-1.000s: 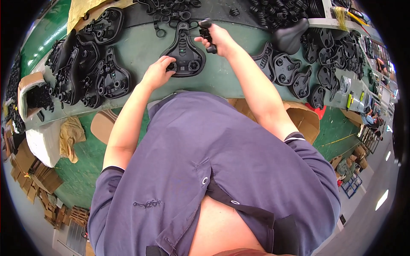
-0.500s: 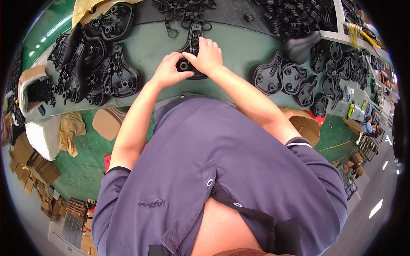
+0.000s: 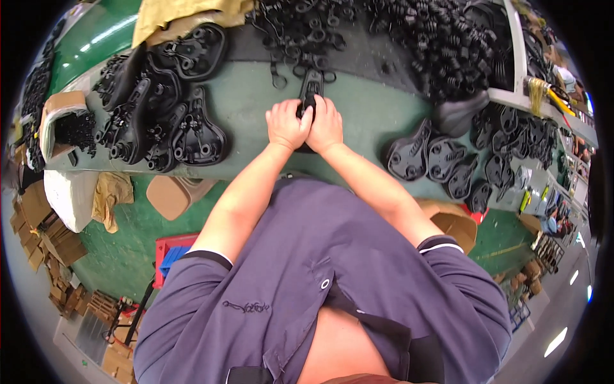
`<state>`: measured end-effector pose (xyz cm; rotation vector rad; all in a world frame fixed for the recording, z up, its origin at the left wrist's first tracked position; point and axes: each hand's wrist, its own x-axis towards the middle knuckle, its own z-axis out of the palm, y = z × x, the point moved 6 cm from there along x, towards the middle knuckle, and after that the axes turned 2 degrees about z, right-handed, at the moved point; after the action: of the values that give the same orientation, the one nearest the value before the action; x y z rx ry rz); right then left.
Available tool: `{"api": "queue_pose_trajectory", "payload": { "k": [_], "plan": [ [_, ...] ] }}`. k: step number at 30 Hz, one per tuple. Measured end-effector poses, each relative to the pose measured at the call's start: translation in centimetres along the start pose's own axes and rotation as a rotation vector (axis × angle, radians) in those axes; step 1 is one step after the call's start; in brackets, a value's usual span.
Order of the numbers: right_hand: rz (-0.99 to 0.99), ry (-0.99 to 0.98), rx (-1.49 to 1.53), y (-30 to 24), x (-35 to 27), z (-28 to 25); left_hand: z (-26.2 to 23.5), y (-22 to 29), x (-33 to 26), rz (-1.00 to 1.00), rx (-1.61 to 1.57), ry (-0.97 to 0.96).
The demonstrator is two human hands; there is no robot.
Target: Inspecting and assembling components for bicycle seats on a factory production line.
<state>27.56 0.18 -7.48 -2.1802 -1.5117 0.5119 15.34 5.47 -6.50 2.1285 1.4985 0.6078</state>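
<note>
A black bicycle saddle (image 3: 312,83) lies on the green table in front of me, its narrow nose pointing away and its underside up. My left hand (image 3: 287,125) and my right hand (image 3: 325,125) meet over its middle, side by side, fingers curled down and thumbs close together. Both are closed on the saddle; the parts under my palms and fingers are hidden. Just past the nose lies a heap of black ring-shaped parts (image 3: 313,35).
More upturned saddles (image 3: 199,137) are piled at left, beside an open carton (image 3: 62,102) of small black parts. Saddle bases (image 3: 409,153) and a smooth saddle (image 3: 462,114) sit at right. Black springs (image 3: 441,51) are heaped at the far right, by a pale metal frame (image 3: 521,45).
My left hand has moved in from the saddle's left side to meet my right hand over its middle. My right hand's fingers have curled down. The whole view has shifted somewhat.
</note>
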Motion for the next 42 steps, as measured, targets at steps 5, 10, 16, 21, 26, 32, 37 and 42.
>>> {"api": "queue_pose_trajectory", "payload": {
  "k": [5, 10, 16, 21, 26, 32, 37, 42],
  "plan": [
    [0.128, -0.247, 0.210, 1.0, 0.5, -2.3, -1.3, -3.5, -1.0, -0.378, -0.456, -0.125],
    [0.258, -0.534, 0.324, 3.0, -0.4, -2.6, -1.6, -9.6, -7.5, -0.834, -0.605, -0.353],
    [0.199, -0.389, 0.218, -4.7, -3.1, -2.3, -0.8, -7.0, -15.2, -1.292, -1.425, -0.399],
    [0.002, -0.372, 0.319, -8.9, 2.4, -1.5, -1.7, -10.0, -10.3, -1.172, -1.601, -0.077],
    [-0.084, -0.416, 0.210, -7.3, 4.8, -2.0, -3.0, -16.6, -1.6, -1.212, -1.297, 0.332],
    [-0.158, 0.089, -0.129, 8.4, 1.5, -11.5, -0.9, -18.7, -2.1, -1.222, -1.145, 0.695],
    [0.821, 0.075, -0.459, 29.6, -7.5, -21.3, -0.5, -14.8, -6.3, -1.014, -0.905, 0.131],
    [0.901, 0.056, -0.462, 28.4, -10.6, -18.8, 1.3, -10.6, -7.5, -0.773, -0.703, -0.263]
  ]
}}
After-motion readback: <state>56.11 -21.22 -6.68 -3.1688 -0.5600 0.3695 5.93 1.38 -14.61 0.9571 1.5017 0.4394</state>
